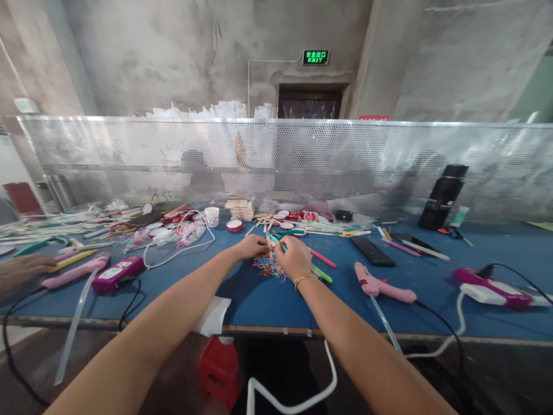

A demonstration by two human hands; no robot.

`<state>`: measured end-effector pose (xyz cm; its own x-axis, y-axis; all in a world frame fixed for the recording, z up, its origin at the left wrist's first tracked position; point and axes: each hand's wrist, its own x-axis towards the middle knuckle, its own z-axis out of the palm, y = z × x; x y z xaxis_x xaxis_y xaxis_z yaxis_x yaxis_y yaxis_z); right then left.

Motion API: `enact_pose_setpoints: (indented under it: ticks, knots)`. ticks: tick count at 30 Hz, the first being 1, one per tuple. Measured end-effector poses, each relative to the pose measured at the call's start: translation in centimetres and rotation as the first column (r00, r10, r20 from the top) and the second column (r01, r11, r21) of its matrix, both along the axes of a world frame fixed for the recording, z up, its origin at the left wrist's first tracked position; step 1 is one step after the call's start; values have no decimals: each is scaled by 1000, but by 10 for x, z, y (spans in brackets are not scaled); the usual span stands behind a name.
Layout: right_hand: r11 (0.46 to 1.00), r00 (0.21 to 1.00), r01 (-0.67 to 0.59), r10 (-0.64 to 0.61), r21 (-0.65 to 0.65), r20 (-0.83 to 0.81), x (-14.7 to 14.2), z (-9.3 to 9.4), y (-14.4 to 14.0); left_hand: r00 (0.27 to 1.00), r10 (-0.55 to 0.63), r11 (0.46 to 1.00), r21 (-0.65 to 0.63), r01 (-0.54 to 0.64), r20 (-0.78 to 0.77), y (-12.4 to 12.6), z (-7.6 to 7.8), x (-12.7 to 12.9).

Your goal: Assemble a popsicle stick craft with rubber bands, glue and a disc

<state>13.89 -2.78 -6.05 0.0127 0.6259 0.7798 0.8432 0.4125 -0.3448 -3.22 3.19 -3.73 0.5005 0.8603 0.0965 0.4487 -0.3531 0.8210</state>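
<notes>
**Two hands meet over a heap of coloured rubber bands**

At the far left edge a co-worker's hand (21, 268) rests flat on the blue felt-covered worktable (259, 300), just beside a pale pink hot-glue gun (73, 271) and a magenta-and-white plastic power strip (117, 272) with a black cord running off the front edge. Behind these lies a clutter of white cable, clear bags and round red-and-white badges.

Towards the middle, the left hand (253, 246) is curled, its fingertips pinched together on something small that cannot be made out. It touches the right hand (294, 256), which is likewise closed in a pinch; a gold bracelet sits on that wrist. Both hover directly over a loose tangle of thin multicoloured rubber bands (270, 268) lying on the felt, with a bundle of flat wooden craft sticks (270, 245) at the fingertips. The work in hand looks like binding or assembling sticks with a band. The next move would seem to call for a steady two-handed stretch, keeping the sticks aligned.

Just right of the right hand lie a green stick and a pink stick (322, 258), then a black flat remote-like slab (371, 251), a second pink hot-glue gun (380, 285), and a tall black flask (443, 196) by the perforated metal screen.
</notes>
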Motion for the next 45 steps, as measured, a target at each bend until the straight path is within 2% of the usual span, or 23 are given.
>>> enact_pose_setpoints:
  ticks: [7,18,24,28,34,45]
  knots:
    - [1000,1000,9,-9,-5,13,0,2,3,1000,7,1000,-14,-7,6,-7,8,4]
    - [1000,999,29,-29,9,29,0,3,5,1000,1,999,42,0,-20,3,4,1]
    - [1000,999,12,-12,13,31,0,2,6,1000,-9,1000,24,9,0,-1,7,3]
    - [999,999,40,-40,-1,19,0,2,5,1000,-2,999,42,2,-16,0,5,2]
    - [1000,999,16,-16,-9,36,-1,3,4,999,-33,999,32,33,-1,5,2,0]
    - [1000,1000,17,-17,-14,25,0,1,2,1000,-8,1000,5,8,4,0,2,1]
